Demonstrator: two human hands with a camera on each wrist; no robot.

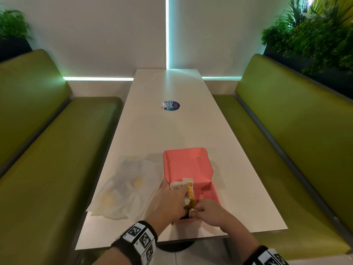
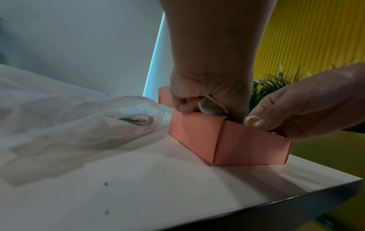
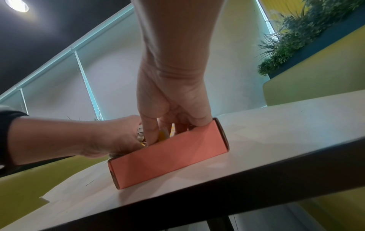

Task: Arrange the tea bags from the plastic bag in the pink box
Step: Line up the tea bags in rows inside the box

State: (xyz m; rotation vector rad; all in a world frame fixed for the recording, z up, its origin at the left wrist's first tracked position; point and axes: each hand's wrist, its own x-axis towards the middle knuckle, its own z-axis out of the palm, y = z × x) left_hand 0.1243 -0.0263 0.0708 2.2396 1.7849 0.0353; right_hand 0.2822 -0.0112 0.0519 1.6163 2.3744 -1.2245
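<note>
The pink box (image 1: 214, 192) stands near the table's front edge, its lid (image 1: 188, 163) open and leaning away from me. My left hand (image 1: 177, 197) grips a bunch of white and yellow tea bags (image 1: 188, 185) just over the box's left side; the left wrist view shows that hand (image 2: 199, 100) curled round a tea bag (image 2: 211, 107) at the box rim (image 2: 227, 140). My right hand (image 1: 202, 209) pinches the near end of a yellow tea bag (image 2: 249, 121) inside the box. The right wrist view has its fingers (image 3: 150, 132) reaching into the box (image 3: 169, 156). Left of the box lies the clear plastic bag (image 1: 124, 188), more tea bags inside.
The white table (image 1: 172, 127) is long and narrow, with a round blue sticker (image 1: 171, 106) in its middle. Green benches (image 1: 47, 150) flank it on both sides. The table's front edge (image 2: 256, 203) runs close behind the box. Plants (image 1: 315, 35) stand behind the right bench.
</note>
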